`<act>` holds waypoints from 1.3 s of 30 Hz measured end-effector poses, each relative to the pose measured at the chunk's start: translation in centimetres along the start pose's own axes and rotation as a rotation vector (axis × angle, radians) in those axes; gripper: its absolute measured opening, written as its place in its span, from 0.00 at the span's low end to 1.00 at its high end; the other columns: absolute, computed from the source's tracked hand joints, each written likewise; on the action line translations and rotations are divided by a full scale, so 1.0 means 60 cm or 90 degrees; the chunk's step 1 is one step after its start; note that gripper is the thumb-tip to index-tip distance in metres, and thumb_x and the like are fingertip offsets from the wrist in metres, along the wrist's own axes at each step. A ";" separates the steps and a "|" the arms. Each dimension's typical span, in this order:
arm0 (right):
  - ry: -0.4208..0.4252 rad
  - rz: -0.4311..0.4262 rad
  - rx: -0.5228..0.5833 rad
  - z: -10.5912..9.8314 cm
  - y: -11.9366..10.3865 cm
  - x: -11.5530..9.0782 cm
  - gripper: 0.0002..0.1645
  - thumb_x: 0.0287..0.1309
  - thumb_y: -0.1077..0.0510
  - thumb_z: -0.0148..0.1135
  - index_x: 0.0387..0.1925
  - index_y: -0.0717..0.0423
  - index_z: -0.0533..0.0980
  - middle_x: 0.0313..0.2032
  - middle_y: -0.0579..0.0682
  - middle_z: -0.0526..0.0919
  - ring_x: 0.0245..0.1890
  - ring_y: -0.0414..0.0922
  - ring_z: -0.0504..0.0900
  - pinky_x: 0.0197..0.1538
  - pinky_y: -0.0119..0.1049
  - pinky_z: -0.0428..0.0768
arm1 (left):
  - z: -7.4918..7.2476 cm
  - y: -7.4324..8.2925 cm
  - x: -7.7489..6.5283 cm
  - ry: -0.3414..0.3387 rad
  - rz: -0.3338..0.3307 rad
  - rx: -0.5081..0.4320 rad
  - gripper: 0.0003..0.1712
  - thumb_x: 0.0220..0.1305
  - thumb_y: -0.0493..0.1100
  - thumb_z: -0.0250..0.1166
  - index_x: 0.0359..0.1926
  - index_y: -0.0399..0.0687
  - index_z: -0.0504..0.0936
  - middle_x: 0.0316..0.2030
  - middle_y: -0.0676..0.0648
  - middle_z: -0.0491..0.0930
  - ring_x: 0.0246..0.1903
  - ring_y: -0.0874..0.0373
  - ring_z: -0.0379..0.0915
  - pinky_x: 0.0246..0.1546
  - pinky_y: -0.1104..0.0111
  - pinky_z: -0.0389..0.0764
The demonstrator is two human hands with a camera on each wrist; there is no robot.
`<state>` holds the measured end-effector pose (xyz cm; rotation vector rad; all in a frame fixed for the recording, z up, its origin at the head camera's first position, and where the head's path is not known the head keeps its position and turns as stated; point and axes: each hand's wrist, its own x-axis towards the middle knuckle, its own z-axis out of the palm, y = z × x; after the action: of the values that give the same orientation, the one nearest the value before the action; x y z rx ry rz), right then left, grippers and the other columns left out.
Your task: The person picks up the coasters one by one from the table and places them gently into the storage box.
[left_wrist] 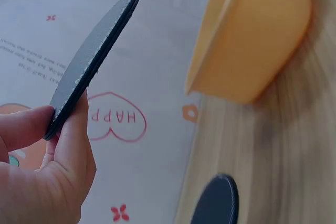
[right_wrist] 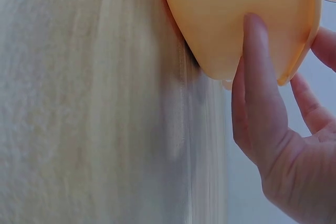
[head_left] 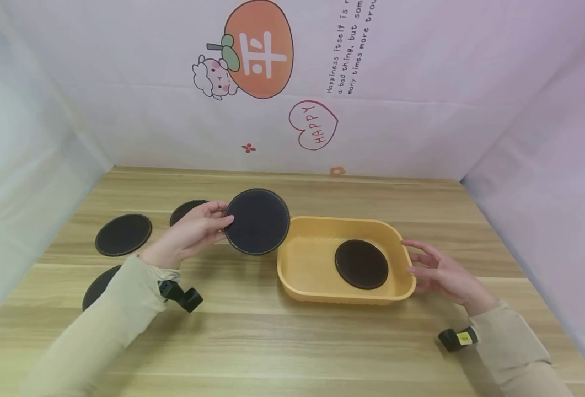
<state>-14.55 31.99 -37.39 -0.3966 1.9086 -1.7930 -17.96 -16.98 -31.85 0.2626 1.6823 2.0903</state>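
Pinching a black coaster (head_left: pixel 257 221) in the left hand (head_left: pixel 195 230), holding it raised and tilted near the left end of a yellow tub (head_left: pixel 312 259) with another coaster (head_left: pixel 361 264) inside; gripping the tub's right end with the right hand (head_left: pixel 448 277); stretching the left sleeve (head_left: pixel 113 317) over a wooden table (head_left: pixel 252 347) near three more coasters (head_left: pixel 123 235).

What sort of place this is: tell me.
Probably a makeshift recording booth: pale sheets wall in a wood table on three sides, and wrist cameras are worn.

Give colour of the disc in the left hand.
Disc: near-black, with a lighter, stitched-looking edge; shows best in the head view.
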 end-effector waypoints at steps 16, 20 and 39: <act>-0.001 0.003 0.008 -0.001 0.002 0.002 0.30 0.66 0.69 0.48 0.63 0.40 0.59 0.51 0.44 0.76 0.46 0.44 0.82 0.43 0.43 0.83 | 0.110 0.021 0.096 -0.016 0.038 -0.052 0.10 0.68 0.27 0.45 0.47 0.40 0.67 0.36 0.50 0.74 0.34 0.63 0.76 0.35 0.75 0.79; -0.008 0.001 0.018 -0.001 0.001 0.002 0.30 0.66 0.70 0.48 0.62 0.39 0.60 0.51 0.44 0.76 0.46 0.45 0.82 0.44 0.43 0.83 | 0.133 0.020 0.120 -0.006 0.029 -0.077 0.09 0.68 0.26 0.46 0.45 0.39 0.67 0.36 0.48 0.73 0.33 0.63 0.76 0.35 0.75 0.79; -0.001 0.001 0.018 -0.003 0.004 0.003 0.30 0.66 0.69 0.48 0.62 0.38 0.60 0.51 0.43 0.76 0.46 0.44 0.82 0.44 0.44 0.83 | 0.234 -0.034 0.245 0.006 -0.065 -0.064 0.12 0.67 0.26 0.50 0.51 0.32 0.67 0.36 0.48 0.71 0.31 0.61 0.73 0.40 0.69 0.76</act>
<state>-14.76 32.08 -37.65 -0.3856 1.8791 -1.8161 -24.70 2.28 -32.29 0.1330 1.5573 2.0951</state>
